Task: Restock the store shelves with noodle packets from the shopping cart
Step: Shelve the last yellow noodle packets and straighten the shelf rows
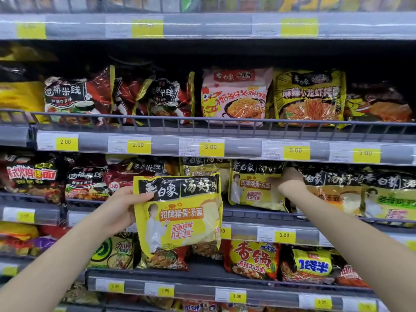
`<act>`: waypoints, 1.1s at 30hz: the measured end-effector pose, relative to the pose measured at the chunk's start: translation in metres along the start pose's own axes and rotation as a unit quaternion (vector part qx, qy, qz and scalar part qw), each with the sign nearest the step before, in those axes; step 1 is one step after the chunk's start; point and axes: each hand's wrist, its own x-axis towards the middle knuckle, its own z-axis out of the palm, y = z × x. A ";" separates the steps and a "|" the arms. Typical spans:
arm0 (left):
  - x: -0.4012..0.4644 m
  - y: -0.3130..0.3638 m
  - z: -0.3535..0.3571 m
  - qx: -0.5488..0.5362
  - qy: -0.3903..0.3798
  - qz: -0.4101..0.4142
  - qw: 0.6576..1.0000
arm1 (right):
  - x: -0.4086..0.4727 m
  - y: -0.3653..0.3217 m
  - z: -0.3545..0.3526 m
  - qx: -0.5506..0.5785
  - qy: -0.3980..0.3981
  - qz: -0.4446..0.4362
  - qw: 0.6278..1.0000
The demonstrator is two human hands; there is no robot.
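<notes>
My left hand (pixel 122 206) grips a yellow noodle packet (pixel 180 215) by its left edge and holds it upright in front of the third shelf. My right hand (pixel 289 180) reaches into that shelf, its thumb on the front of a matching yellow packet (pixel 254 188) standing there and its fingers behind the packet's right edge. Another such packet (pixel 202 168) stands just left of it, partly hidden by the one I hold. The shopping cart is out of view.
Grey wire-fronted shelves (pixel 225 120) run across the whole view, packed with noodle packets: dark rice-noodle packs (pixel 76 97) upper left, pink (pixel 234 95) and yellow (pixel 308 97) packs upper right, red packs (pixel 252 258) below. Yellow price tags (pixel 210 147) line the shelf edges.
</notes>
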 end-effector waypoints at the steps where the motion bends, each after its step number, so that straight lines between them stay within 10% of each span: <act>1: 0.000 0.000 0.001 -0.002 -0.002 0.002 1.000 | 0.001 -0.001 0.001 -0.034 0.009 -0.002 0.999; 15: 0.000 -0.009 0.019 0.010 -0.011 0.003 1.000 | -0.023 -0.007 0.012 -0.398 0.124 -0.156 0.895; 18: 0.004 -0.018 0.020 0.009 -0.005 0.011 1.000 | -0.043 -0.001 0.024 -0.182 0.199 -0.238 0.933; 20: 0.009 -0.025 0.018 0.005 -0.002 0.020 1.000 | -0.062 -0.001 0.038 0.172 0.054 -0.245 0.953; 22: 0.013 -0.030 0.019 -0.004 0.005 0.028 1.000 | -0.081 -0.003 0.048 0.373 -0.140 -0.214 0.892; 25: 0.019 -0.034 0.025 -0.024 0.003 0.041 0.999 | -0.091 0.001 0.063 0.375 -0.263 -0.223 0.860; 33: 0.028 -0.036 0.031 0.004 -0.011 0.091 0.996 | -0.072 0.001 0.061 0.470 -0.249 -0.177 0.828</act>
